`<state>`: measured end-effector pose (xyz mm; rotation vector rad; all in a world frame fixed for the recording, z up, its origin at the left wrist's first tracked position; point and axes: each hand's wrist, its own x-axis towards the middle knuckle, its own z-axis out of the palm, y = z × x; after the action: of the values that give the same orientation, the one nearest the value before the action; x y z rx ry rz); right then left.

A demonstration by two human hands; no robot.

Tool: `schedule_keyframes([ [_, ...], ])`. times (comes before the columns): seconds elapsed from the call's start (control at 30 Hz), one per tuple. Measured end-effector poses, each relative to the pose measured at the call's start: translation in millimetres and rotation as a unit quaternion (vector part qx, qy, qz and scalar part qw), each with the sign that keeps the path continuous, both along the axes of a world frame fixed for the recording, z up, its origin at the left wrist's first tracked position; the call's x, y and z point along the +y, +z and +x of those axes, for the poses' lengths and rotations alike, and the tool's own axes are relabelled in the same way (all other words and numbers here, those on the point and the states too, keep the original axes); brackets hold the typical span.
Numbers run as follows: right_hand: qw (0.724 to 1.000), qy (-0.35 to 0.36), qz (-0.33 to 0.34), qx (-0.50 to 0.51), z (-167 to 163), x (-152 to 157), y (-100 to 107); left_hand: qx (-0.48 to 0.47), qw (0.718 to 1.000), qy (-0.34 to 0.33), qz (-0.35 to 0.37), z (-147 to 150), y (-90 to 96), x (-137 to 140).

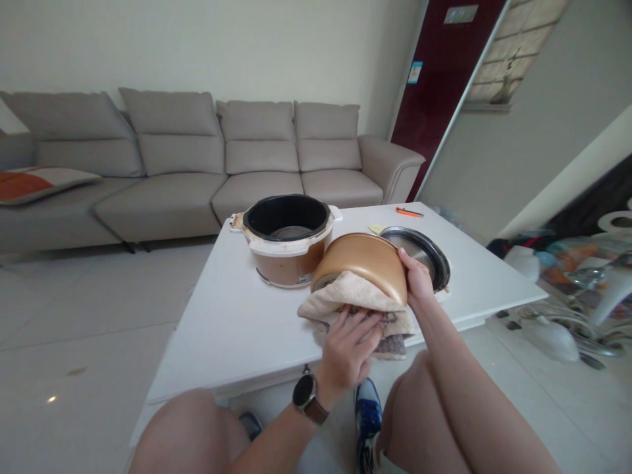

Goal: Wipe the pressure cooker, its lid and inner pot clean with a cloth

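Observation:
A gold-coloured inner pot is tilted on its side over the near part of the white table, its base turned towards me. My right hand grips its rim from the right, thumb on the outer wall. A beige cloth with a dark pattern drapes over the pot's base. My left hand, with a watch on its wrist, presses the cloth against the pot, fingers slightly bent. Just behind and to the left stands a cooker body with a black interior. The pot's inside is hidden from me.
On the white table, a round metal-and-black lid lies behind my right hand. Farther back is an orange utility knife. A grey sofa lines the wall; assorted items clutter the floor at right.

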<state>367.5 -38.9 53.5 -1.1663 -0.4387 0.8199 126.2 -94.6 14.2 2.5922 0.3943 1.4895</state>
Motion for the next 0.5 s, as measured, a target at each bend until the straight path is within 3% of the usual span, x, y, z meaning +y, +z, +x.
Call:
schedule_keyframes([
  [0.13,1.000,0.005,-0.003,-0.005,0,0,0,0.031,0.999,0.005,0.013,-3,-25.1,-11],
  [0.3,1.000,0.000,-0.001,-0.005,-1,1,0,0.060,0.998,0.003,-0.021,-7,-55.6,-23],
  [0.5,1.000,0.001,0.007,0.009,1,2,-1,0.034,0.990,-0.065,-0.119,-7,-63.1,-37],
])
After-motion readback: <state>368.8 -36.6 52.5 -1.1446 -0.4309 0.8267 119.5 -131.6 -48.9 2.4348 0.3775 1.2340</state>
